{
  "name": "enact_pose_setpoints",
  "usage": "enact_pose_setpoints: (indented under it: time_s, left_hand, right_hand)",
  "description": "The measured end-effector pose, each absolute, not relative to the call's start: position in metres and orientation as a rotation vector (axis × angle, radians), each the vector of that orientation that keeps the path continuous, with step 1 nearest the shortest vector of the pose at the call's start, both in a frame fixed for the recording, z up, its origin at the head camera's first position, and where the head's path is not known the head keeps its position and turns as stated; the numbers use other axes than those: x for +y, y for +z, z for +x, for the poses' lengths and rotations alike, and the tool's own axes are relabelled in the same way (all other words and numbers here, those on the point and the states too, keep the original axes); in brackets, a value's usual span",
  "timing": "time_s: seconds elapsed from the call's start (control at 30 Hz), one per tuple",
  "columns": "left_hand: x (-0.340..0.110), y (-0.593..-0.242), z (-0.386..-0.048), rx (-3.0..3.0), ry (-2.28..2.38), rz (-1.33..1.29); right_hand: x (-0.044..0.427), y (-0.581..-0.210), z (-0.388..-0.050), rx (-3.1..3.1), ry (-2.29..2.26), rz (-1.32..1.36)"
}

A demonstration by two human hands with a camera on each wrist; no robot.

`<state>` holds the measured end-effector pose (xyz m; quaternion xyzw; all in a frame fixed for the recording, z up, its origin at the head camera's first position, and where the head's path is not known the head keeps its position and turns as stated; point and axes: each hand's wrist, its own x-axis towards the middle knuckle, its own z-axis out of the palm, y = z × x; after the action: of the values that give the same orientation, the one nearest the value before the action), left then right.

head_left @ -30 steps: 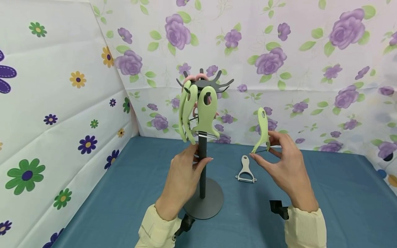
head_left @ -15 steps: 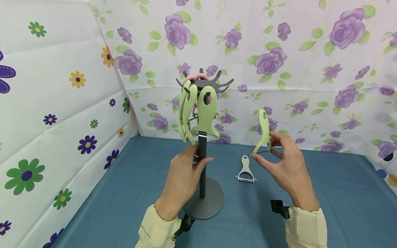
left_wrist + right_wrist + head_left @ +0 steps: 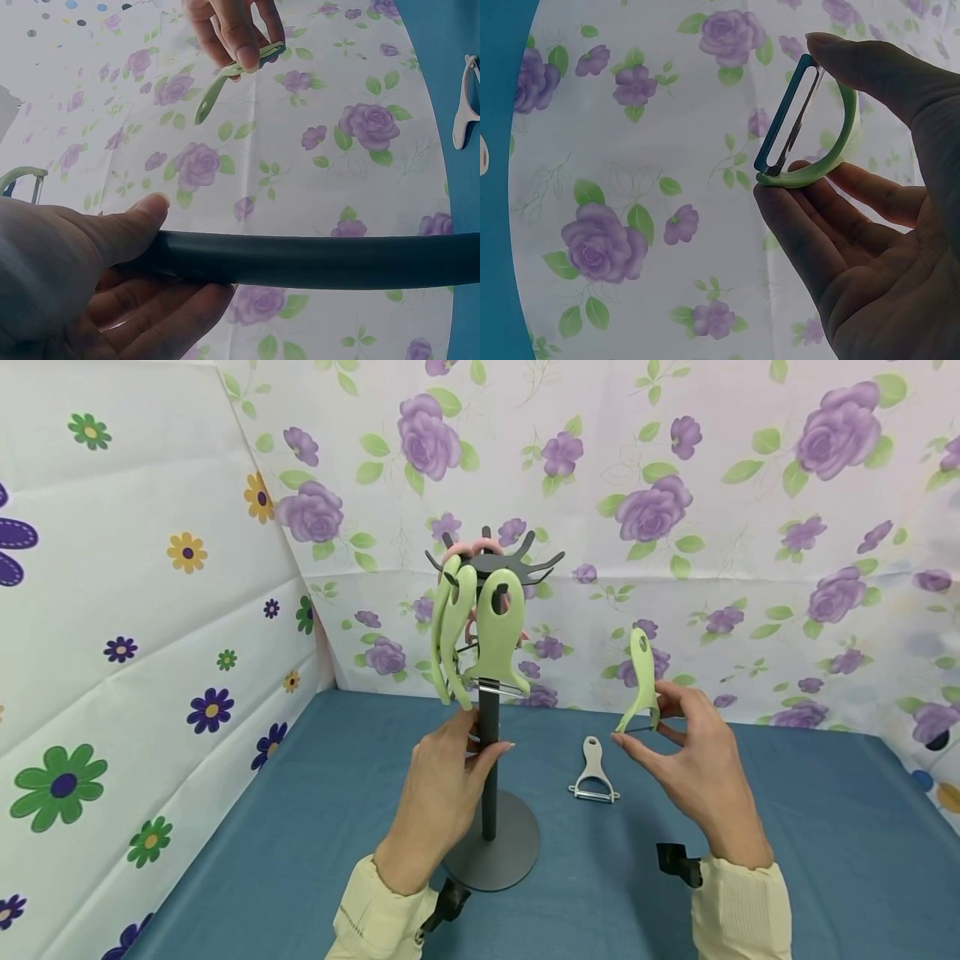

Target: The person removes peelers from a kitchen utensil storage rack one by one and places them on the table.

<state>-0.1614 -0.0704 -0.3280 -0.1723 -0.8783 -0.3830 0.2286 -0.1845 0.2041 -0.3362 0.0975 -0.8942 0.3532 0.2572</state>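
My left hand (image 3: 437, 789) grips the dark pole (image 3: 315, 259) of a standing rack, thumb on one side and fingers on the other. Green peelers (image 3: 497, 631) hang from the hooks at the rack's top on the near and left sides, with pink ones (image 3: 487, 545) behind, partly hidden. To the right of the rack, my right hand (image 3: 697, 760) pinches a green peeler (image 3: 642, 677) by the two ends of its blade head, handle pointing up. In the right wrist view its metal blade (image 3: 795, 120) spans between thumb and fingers.
A white peeler (image 3: 593, 768) lies on the blue tabletop (image 3: 360, 760) between the rack and my right hand. The rack's round base (image 3: 510, 860) stands on the table. Bare hooks (image 3: 536, 564) stick out on the rack's right side. Flowered sheets rise behind and at the left.
My right hand has shifted slightly right and down with the green peeler, which has tilted a little to the right. The left hand and the rack stay put.
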Motion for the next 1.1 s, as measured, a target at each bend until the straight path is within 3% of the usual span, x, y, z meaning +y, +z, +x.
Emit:
enact_pose_setpoints:
  time_s: [1.1]
  left_hand:
    - [-0.071,-0.328,-0.161,-2.437,-1.057,-0.481]
  right_hand:
    - [0.214,-0.352,-0.195,-2.495,0.993,0.2]
